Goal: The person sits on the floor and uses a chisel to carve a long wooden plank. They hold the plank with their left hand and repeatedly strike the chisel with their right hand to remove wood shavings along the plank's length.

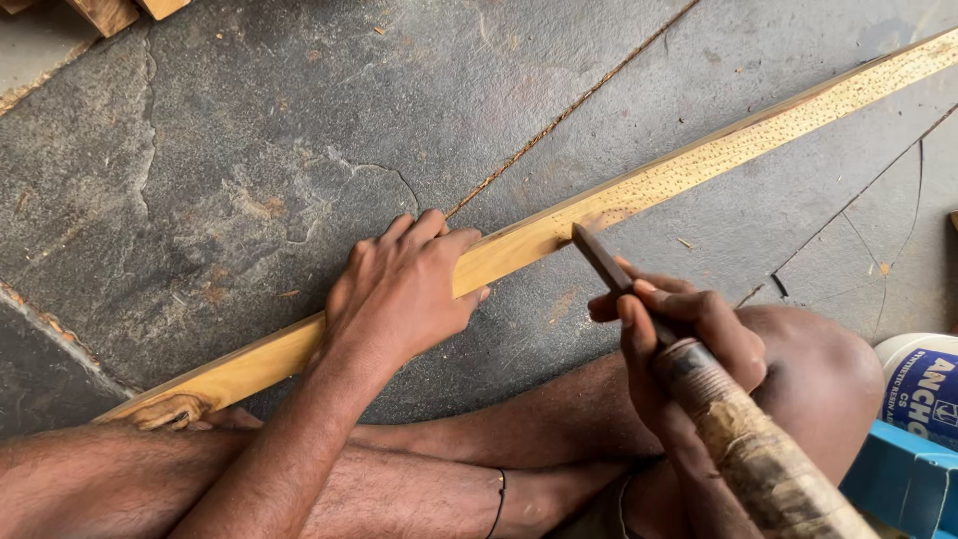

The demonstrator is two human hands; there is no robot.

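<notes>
Cracked grey stone floor (230, 150) is carrying a long wooden strip (559, 228) lying diagonally. Left hand (404, 289) is pressing flat over it, fingers spread and wrapped on its edge; right hand (684, 334) is gripping a chisel (639, 299) closed-fisted, tip touching the wood. Holding the strip firmly and angling the blade low seems wise.

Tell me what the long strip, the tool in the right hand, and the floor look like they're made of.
The long strip looks like pale yellow wood, smooth, its far end speckled with tiny dents. The tool in the right hand seems to have a dark metal blade and a worn, wrapped wooden handle. The floor looks like rough grey stone slabs with cracks and joints.
</notes>
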